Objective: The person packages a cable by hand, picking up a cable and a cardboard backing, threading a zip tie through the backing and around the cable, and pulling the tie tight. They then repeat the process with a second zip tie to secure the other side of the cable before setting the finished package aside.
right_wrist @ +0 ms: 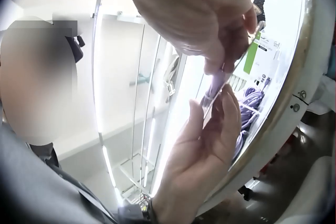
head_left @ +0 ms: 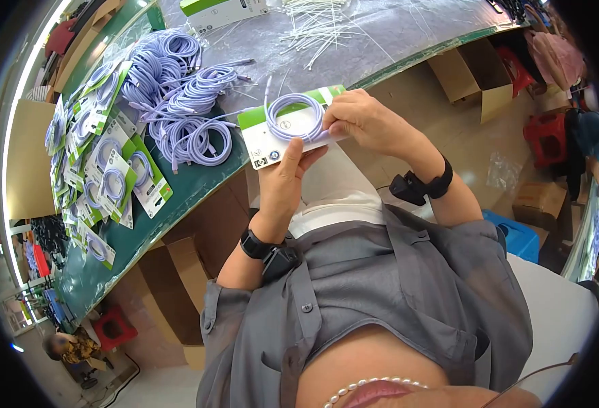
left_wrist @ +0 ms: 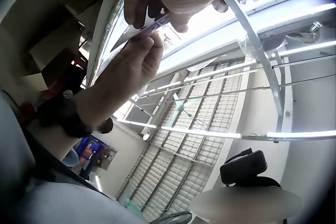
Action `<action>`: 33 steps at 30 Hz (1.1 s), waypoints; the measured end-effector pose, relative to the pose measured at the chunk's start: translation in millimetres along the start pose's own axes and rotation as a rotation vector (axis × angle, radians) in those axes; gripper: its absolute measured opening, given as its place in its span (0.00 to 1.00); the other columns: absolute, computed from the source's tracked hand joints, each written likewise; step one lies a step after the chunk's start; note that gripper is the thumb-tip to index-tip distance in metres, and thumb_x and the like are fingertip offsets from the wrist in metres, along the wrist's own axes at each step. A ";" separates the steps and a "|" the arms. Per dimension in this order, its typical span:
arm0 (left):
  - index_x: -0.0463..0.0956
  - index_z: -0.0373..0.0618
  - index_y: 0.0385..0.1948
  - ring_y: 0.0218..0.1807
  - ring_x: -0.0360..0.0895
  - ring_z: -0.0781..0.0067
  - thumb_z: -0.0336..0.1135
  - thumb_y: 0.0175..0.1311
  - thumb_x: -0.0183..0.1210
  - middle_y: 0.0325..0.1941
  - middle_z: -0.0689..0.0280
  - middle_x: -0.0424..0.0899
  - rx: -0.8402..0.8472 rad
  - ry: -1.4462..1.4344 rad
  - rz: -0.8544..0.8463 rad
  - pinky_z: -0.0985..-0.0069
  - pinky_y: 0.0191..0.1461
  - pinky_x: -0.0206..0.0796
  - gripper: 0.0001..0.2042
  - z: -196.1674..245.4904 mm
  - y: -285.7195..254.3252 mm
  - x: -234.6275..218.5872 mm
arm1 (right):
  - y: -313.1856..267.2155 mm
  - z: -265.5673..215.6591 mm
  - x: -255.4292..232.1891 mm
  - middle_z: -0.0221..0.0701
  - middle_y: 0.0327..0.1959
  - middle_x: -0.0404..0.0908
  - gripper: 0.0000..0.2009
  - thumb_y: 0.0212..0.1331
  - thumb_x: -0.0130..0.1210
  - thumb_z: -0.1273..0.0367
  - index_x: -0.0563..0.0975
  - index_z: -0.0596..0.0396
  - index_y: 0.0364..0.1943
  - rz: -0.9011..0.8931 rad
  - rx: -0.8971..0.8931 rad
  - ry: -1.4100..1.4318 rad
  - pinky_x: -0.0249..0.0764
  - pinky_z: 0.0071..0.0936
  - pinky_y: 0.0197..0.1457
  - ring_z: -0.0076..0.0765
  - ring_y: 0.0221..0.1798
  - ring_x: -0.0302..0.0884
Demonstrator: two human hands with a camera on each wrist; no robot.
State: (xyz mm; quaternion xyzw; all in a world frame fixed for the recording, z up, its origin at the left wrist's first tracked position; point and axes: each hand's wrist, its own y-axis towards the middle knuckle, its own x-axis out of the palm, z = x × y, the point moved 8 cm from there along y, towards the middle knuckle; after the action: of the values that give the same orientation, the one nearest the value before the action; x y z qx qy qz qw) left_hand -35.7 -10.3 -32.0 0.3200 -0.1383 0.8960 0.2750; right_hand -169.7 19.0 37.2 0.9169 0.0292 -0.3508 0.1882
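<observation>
Both forearms are raised in front of the chest, just off the tabletop (head_left: 408, 34) edge. The left hand (head_left: 282, 182) pinches the card (head_left: 272, 139) from below, thumb on its face. The right hand (head_left: 364, 119) curls over from the side, fingertips pinching the purple cable coil (head_left: 294, 115) lying on that card.

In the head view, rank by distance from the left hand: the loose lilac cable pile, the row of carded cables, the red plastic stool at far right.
From the left hand:
1. Loose lilac cable pile, on the green table, up-left.
2. Row of carded cables, along the table's left stretch.
3. Red plastic stool, on the floor, far right.
</observation>
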 end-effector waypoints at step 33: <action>0.59 0.39 0.60 0.56 0.73 0.65 0.29 0.69 0.49 0.57 0.60 0.71 -0.035 0.023 0.028 0.62 0.61 0.70 0.19 1.4 -31.3 8.8 | -44.0 19.7 56.3 0.37 0.47 0.77 0.15 0.51 0.59 0.74 0.77 0.54 0.45 0.312 -0.044 -0.096 0.69 0.36 0.54 0.44 0.51 0.73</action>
State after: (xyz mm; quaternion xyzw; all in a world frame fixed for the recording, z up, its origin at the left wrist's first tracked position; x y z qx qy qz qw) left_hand -22.4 18.0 -22.9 0.3030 -0.1552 0.9008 0.2696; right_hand -148.0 48.2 -27.4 0.8880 -0.1151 -0.3602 0.2617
